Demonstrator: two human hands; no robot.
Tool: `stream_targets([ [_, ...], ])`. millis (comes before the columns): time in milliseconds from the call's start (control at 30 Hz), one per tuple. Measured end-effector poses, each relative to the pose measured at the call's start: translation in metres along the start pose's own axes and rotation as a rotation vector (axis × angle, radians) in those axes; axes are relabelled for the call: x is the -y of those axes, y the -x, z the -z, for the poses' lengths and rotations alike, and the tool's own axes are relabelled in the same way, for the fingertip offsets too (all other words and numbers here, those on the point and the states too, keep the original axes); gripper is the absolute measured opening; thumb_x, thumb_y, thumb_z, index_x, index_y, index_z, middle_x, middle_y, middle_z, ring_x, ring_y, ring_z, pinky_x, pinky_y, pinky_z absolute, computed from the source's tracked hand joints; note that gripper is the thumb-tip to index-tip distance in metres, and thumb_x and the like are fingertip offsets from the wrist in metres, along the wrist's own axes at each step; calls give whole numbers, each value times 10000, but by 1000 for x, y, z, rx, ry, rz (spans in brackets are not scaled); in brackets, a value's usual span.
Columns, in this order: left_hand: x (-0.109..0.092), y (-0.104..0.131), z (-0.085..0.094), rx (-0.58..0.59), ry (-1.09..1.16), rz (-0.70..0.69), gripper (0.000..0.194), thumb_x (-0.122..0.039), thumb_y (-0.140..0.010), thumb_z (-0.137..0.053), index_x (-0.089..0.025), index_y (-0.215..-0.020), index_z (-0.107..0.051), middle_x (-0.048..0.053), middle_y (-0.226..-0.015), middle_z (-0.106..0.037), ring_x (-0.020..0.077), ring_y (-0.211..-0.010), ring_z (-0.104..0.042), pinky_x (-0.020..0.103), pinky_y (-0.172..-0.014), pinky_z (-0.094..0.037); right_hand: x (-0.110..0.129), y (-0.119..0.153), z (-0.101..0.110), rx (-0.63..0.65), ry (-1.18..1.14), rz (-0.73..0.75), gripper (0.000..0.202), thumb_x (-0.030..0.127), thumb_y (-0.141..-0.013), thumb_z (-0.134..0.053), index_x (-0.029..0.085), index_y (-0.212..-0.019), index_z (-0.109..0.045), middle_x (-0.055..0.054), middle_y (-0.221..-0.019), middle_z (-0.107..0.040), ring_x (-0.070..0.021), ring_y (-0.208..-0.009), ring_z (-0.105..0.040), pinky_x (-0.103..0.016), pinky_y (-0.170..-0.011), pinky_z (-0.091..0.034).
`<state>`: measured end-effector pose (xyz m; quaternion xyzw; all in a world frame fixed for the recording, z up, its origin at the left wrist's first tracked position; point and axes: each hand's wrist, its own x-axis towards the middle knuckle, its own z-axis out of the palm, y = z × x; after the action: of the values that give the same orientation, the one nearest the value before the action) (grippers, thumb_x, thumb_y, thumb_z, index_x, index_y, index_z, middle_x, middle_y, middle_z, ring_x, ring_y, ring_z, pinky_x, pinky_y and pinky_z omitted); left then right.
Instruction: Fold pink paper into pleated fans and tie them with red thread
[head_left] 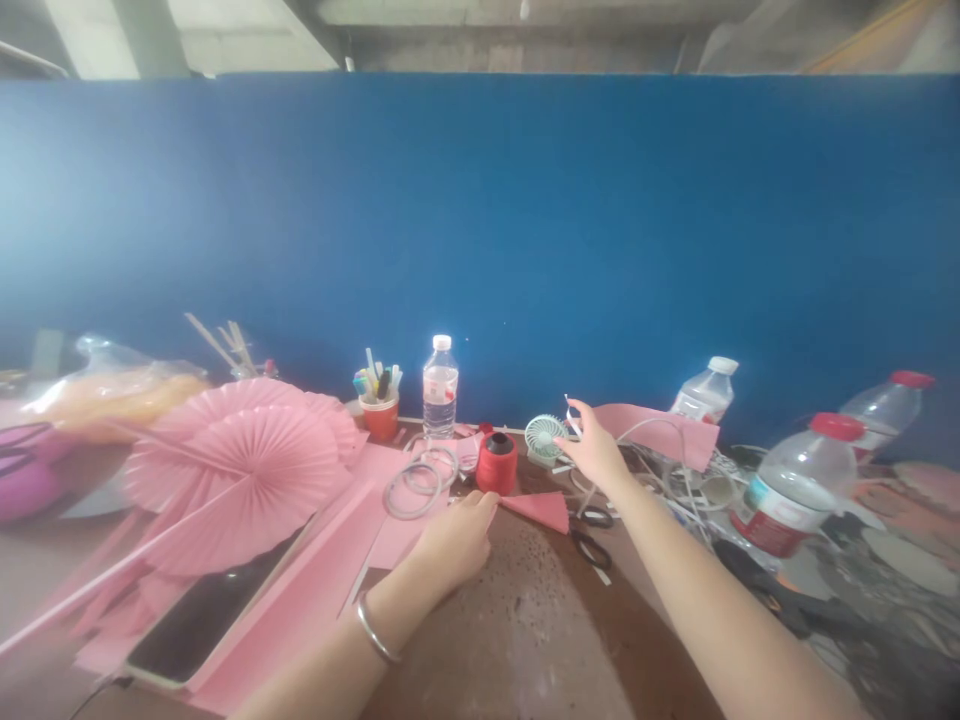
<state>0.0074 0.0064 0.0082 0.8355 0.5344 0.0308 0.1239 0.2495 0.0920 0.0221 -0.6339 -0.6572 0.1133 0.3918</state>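
Observation:
My left hand (459,540), with a silver bangle at the wrist, is closed on the narrow end of a folded pink paper fan (536,511). The pleated part points right, low over the table. My right hand (594,452) reaches forward, thumb and forefinger apart. A thin white strip (572,418) is at its fingertips; whether it is gripped or clinging, I cannot make out. Just left of that hand stands a small pale green electric fan (545,437). A red spool of thread (496,464) sits beyond my left hand. Black-handled scissors (591,548) lie below my right forearm.
Pleated pink paper fans (251,465), pink sheets (319,575) and a phone (214,610) cover the left side. A pen cup (380,415), water bottle (440,395) and grey rings (415,488) stand or lie behind. Large bottles (799,480) and tangled cables (701,490) crowd the right.

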Motion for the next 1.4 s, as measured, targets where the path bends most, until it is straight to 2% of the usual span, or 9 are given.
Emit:
stream_targets([
  [133,6,-1,-6,-113,39,-86,403,-58,-731,-384,-228,-1095,-414,72,-1080,-529,207,-934,-556,296,-741,-419,-13,-12,1,85,-66,31,627,183,-714,-556,278,-1281,-305,-61,-1085,-602,-189,-729,-627,-369,-776,-431],
  [233,9,-2,-9,-156,46,-114,435,-48,-705,-402,-234,-1098,-422,64,-1072,-542,215,-934,-561,300,-743,-423,-23,-16,12,181,-153,53,650,135,-707,-532,255,-1294,-280,-59,-1063,-610,-174,-757,-620,-337,-735,-458],
  [367,9,-2,-9,-150,48,-117,498,-49,-708,-397,-253,-1162,-394,62,-1080,-546,225,-938,-566,303,-715,-433,-28,-21,23,339,-284,67,630,162,-719,-534,220,-1290,-274,-76,-1046,-620,-169,-801,-608,-307,-705,-473],
  [500,8,-2,-9,-147,69,-117,588,-44,-705,-401,-269,-1244,-329,66,-1118,-535,229,-949,-564,299,-708,-437,-25,-21,21,442,-400,62,619,208,-724,-561,235,-1280,-290,-77,-1065,-612,-145,-747,-601,-287,-676,-469],
  [767,8,-1,-9,-131,75,-101,596,-47,-702,-411,-272,-1248,-332,71,-1138,-522,233,-964,-556,311,-743,-437,-34,-12,5,318,-504,64,658,257,-703,-604,249,-1277,-284,-99,-1079,-605,-191,-815,-613,-361,-734,-485],
  [933,8,0,-8,-141,104,-111,612,-42,-695,-413,-274,-1255,-326,72,-1160,-517,238,-979,-553,312,-746,-441,-34,-8,2,292,-520,86,661,256,-681,-627,260,-1258,-305,-80,-1035,-615,-213,-916,-598,-385,-807,-472],
  [1067,5,1,-4,-114,126,-86,620,-35,-696,-415,-266,-1265,-332,77,-1173,-517,235,-983,-552,311,-771,-437,-31,-5,1,269,-517,77,658,262,-680,-627,263,-1257,-313,-76,-1025,-618,-212,-904,-606,-389,-799,-477],
  [1233,3,3,0,-106,132,-82,664,-29,-667,-435,-271,-1278,-346,71,-1223,-483,238,-1036,-527,318,-841,-415,-26,0,7,217,-451,92,629,270,-695,-615,271,-1253,-324,-73,-1053,-613,-198,-876,-610,-386,-796,-470],
  [1400,7,3,-2,-103,114,-159,768,-26,-600,-457,-299,-1303,-314,45,-1267,-452,239,-1032,-537,311,-838,-418,-28,1,19,62,-370,90,558,291,-706,-602,258,-1213,-373,-75,-1034,-625,-207,-888,-598,-400,-808,-451],
])
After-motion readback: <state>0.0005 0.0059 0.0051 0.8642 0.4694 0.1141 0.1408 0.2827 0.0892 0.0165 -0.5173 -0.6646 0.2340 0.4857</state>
